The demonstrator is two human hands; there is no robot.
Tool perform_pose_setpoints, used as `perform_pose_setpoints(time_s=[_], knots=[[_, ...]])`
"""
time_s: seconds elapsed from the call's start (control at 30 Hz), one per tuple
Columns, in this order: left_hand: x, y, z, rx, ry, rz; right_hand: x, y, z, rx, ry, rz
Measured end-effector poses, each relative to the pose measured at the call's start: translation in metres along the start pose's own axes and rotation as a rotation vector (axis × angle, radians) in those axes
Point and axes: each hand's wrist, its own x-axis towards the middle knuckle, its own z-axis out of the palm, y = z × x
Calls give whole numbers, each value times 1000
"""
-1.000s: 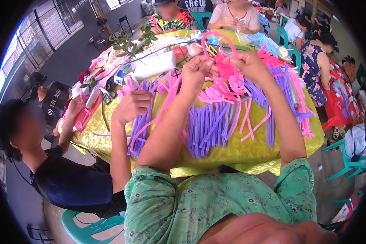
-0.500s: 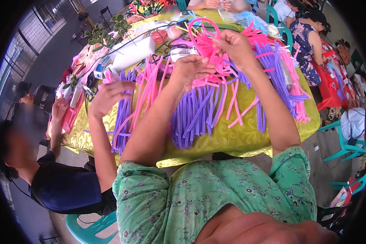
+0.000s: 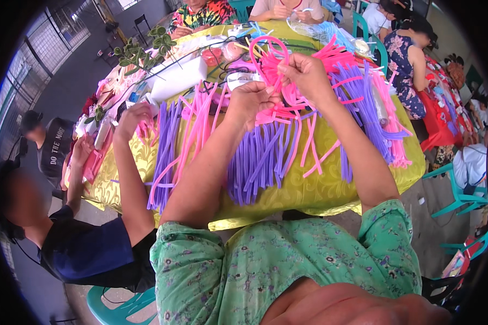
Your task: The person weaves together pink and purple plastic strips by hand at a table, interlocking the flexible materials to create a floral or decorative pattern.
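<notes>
Over the table's middle, both my hands are at a hot pink pipe cleaner (image 3: 269,40) bent into a tall loop. My left hand (image 3: 254,102) pinches its lower part, thumb and fingers closed together. Just to the right and a little farther off, my right hand (image 3: 305,77) grips it between thumb and fingertips. The exact pinch points are partly hidden by the fingers. Behind and beneath lie more hot pink pipe cleaners (image 3: 333,54). Nearer me is a row of purple pipe cleaners (image 3: 257,160), with light pink pipe cleaners (image 3: 198,122) to its left.
A yellow patterned tablecloth (image 3: 303,192) covers the table. A white roll (image 3: 179,76) and a leafy plant (image 3: 146,49) are at the back left. Close on my left, a person in a dark shirt (image 3: 89,254) works at the table. Green plastic chairs (image 3: 453,187) stand at the right.
My left fingers, earlier spread, have closed on the pink pipe cleaner. Both hands sit slightly lower in the picture. The neighbour's hand on the left has drawn back leftward.
</notes>
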Motion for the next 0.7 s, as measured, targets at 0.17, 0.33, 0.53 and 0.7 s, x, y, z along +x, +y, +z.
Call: perform_pose_setpoints(time_s=[0.17,0.33,0.53,0.7], knots=[[-4,0,5,34,29,38,1,6,-3,47,14,-51],[-2,-1,2,167,33,96,11,-5,-27,186,78,105],[7,11,-23,552,-31,414,15,2,-57,260,76,167],[5,21,-25,1254,151,816,15,1,-54,152,59,199]])
